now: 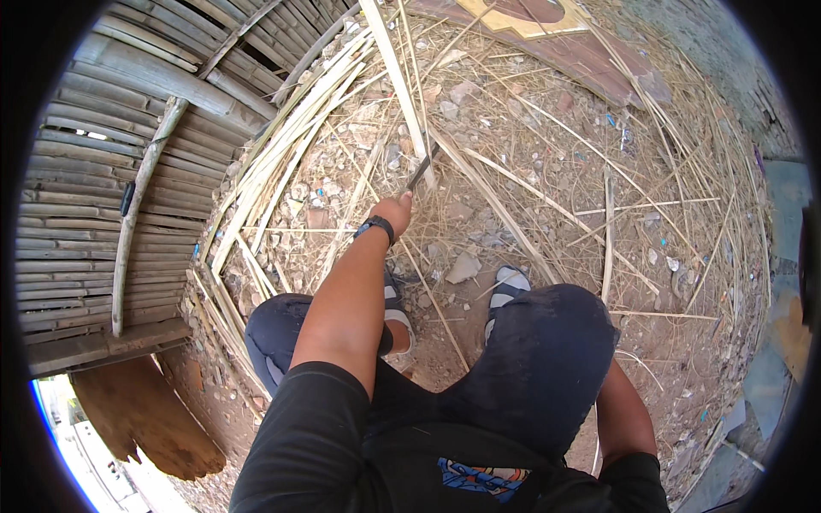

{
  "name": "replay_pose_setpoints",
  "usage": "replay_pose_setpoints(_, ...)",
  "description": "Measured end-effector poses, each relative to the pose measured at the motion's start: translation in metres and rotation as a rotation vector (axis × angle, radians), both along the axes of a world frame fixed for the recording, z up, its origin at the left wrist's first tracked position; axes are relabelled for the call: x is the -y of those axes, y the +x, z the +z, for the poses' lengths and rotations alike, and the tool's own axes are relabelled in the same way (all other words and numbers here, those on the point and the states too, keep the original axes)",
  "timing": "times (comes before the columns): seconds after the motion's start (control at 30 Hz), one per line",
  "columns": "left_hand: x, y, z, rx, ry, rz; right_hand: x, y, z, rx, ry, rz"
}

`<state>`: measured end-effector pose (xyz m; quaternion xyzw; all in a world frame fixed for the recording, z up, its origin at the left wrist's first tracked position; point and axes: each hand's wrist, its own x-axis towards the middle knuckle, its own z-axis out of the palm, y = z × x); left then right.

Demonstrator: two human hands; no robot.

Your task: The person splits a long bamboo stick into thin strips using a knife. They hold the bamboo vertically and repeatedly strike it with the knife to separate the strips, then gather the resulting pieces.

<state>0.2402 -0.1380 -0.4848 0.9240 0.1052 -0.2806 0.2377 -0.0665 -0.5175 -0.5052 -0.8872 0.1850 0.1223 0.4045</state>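
Note:
My left hand (393, 211), with a dark watch on its wrist, is closed round a knife (422, 169). Its dark narrow blade points up and away to the right. Right at the blade is a long pale bamboo strip (400, 81), its lower end crossing near the tip; I cannot tell if they touch. My right forearm (623, 413) goes down beside my right knee, and the hand is hidden behind the leg. A thin pale strip (643, 364) curves out near that knee.
Many split bamboo strips (282, 145) lie on the rubble-strewn ground at left and across the middle. A bamboo slat wall (94, 231) stands at left. A brown and yellow board (590, 64) lies at far right. My sandalled feet (506, 286) stand among shavings and stones.

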Motion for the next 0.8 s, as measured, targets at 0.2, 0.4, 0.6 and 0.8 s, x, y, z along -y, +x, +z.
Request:
replay_pose_setpoints(0.2, 0.004, -0.002, 0.002, 0.016, 0.017, -0.034, 0.031, -0.003, 0.005, 0.043, 0.154, -0.190)
replay_pose_setpoints(0.4, -0.007, 0.001, -0.021, 0.072, 0.033, -0.036, 0.005, 0.040, 0.096, 0.391, 0.069, -0.276)
replay_pose_setpoints(0.6, 0.003, -0.002, -0.009, -0.025, -0.015, 0.031, -0.006, 0.012, 0.028, 0.010, -0.179, -0.217)
replay_pose_setpoints(0.8, -0.002, -0.002, -0.013, -0.096, -0.006, 0.006, -0.006, -0.006, 0.002, 0.018, 0.015, -0.011)
